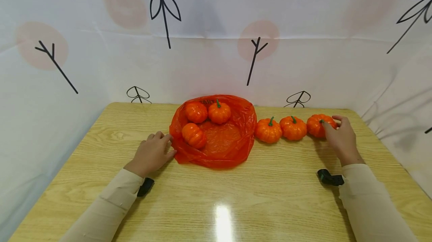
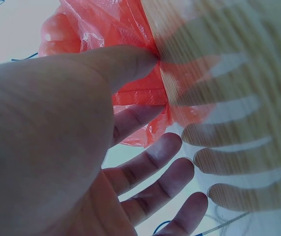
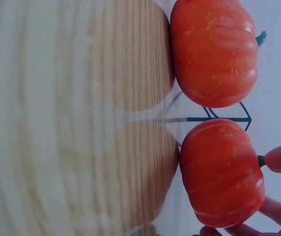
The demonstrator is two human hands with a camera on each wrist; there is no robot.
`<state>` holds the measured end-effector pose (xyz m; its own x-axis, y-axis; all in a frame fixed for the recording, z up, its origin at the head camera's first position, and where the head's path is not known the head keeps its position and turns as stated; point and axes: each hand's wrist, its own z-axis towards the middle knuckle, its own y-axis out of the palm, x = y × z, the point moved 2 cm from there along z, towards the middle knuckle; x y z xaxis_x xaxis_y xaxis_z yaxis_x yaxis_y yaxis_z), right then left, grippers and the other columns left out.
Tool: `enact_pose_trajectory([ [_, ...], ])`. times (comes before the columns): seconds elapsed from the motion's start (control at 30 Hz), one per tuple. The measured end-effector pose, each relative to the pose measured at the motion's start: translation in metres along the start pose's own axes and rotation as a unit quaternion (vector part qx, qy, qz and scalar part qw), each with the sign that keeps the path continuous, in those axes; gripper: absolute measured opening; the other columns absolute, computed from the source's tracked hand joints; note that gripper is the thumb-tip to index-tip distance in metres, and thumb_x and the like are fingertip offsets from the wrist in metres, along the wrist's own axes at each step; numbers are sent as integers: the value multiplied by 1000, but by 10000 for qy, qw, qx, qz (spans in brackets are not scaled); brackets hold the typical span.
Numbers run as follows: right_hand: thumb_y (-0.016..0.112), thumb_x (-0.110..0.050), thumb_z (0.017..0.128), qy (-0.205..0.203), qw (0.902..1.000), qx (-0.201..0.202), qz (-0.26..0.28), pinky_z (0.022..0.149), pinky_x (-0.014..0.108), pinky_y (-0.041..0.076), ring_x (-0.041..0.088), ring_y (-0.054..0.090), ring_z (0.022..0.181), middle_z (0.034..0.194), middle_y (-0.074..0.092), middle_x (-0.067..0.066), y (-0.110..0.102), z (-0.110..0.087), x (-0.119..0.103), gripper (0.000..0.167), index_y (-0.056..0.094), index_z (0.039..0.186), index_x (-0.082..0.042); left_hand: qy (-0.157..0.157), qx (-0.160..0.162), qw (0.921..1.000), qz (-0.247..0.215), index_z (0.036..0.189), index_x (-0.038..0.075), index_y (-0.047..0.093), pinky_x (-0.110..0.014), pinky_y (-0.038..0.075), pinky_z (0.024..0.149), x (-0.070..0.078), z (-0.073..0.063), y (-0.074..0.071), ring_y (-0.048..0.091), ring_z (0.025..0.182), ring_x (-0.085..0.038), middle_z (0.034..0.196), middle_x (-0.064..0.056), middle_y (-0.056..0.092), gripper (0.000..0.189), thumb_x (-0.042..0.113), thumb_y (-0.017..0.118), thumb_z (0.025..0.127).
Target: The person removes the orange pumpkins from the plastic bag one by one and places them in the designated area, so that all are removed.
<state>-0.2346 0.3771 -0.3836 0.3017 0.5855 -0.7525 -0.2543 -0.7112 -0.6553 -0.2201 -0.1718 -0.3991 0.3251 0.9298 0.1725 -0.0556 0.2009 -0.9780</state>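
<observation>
A red plastic bag lies spread open on the table, with three small orange pumpkins inside, one near its left side. My left hand rests at the bag's left edge, thumb and index finger touching the plastic, other fingers loosely extended in the left wrist view. To the right of the bag, three more pumpkins stand in a row. My right hand holds the rightmost pumpkin, thumb at its green stem and fingers round its far side. This pumpkin sits on the table, slightly tilted.
The middle pumpkin and the left one of the row stand close together, the left one beside the bag's rim. A light wooden table carries everything. A white patterned cloth hangs behind it.
</observation>
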Motion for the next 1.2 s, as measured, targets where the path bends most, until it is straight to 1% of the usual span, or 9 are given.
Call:
enact_pose_trajectory([
  [0.23,40,-31,101,-382,9988,289,-30,108,65,34,53,34,136,155,28,34,1,1,-3,66,20,156,0,-1,24,10000,2,118,9,64,-50,52,73,-1,1,1,57,93,-33,106,-13,62,39,35,73,90],
  [0.33,41,-27,100,-486,9981,371,102,109,66,31,53,31,138,157,27,31,1,1,-4,64,23,156,0,5,31,10000,8,118,9,64,-50,52,73,-1,1,1,57,93,-33,106,-13,61,40,35,73,89],
  [0.43,42,-24,99,-593,9963,582,207,111,65,28,51,28,141,157,29,29,2,-1,-8,62,28,154,0,25,49,10000,16,118,9,64,-50,53,73,0,1,1,58,93,-34,106,-14,62,40,35,73,90],
  [0.57,44,-15,95,-1003,9880,1143,275,112,61,29,47,34,138,150,41,28,6,-8,-21,55,41,147,2,48,68,10000,18,118,8,64,-50,53,73,-1,1,1,58,93,-34,106,-14,62,40,35,73,89],
  [0.67,44,-9,92,-1390,9794,1427,321,111,59,30,45,39,133,144,47,28,11,-15,-31,51,49,141,4,51,67,10000,22,118,8,64,-51,53,73,-1,1,2,58,94,-34,107,-14,62,41,35,73,89],
  [0.8,43,-8,92,-1697,9741,1447,376,110,59,30,44,41,131,142,49,27,21,-24,-42,48,52,137,4,44,62,10000,20,118,9,64,-51,53,74,-2,0,2,58,95,-34,107,-14,62,40,36,73,90],
  [0.93,46,-10,93,-1908,9695,1487,391,113,59,30,43,41,134,141,51,26,27,-31,-51,44,57,133,3,51,49,10000,-6,118,9,64,-51,53,75,-1,0,1,58,95,-34,108,-14,62,40,35,73,90],
  [1.07,48,-11,93,-2015,9656,1587,430,114,57,28,41,40,136,139,53,24,30,-36,-57,41,60,130,1,46,28,10000,-14,118,9,64,-52,53,75,0,0,-1,58,95,-34,108,-14,62,40,35,73,90],
  [1.2,49,-10,93,-2154,9641,1514,351,112,58,30,42,40,134,137,52,25,35,-40,-62,39,60,129,1,13,-15,10000,1,118,9,64,-51,53,75,1,0,-1,58,96,-35,108,-14,62,40,36,73,90],
])
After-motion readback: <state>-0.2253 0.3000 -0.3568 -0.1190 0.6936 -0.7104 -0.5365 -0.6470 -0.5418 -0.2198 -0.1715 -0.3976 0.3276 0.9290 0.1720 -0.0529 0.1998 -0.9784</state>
